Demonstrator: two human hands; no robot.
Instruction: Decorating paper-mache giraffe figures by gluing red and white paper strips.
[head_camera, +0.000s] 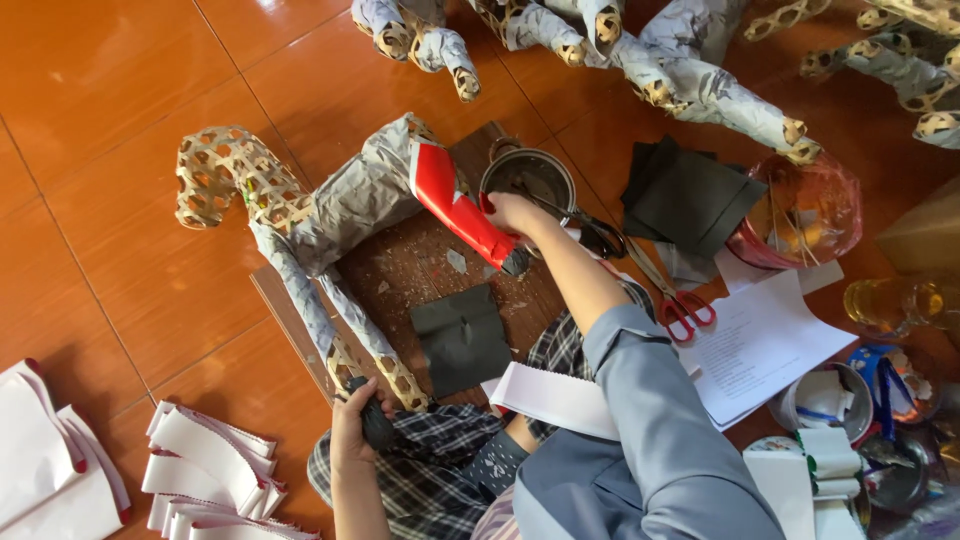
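On the wooden board (420, 265) over the tiled floor, one woven bamboo animal frame (300, 215) lies mostly wrapped in grey paper, its head bare and one leg covered red. The left hand (355, 425) has its grip clamped on a hind leg while the right hand (515, 212) presses the red leg (458, 205). One black sheet (462, 335) and one pair of red scissors (672, 295) wait nearby.

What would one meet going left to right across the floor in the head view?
Folded white papers → woven bamboo animal frame → black paper square → metal pot → red-handled scissors → red plastic bag.
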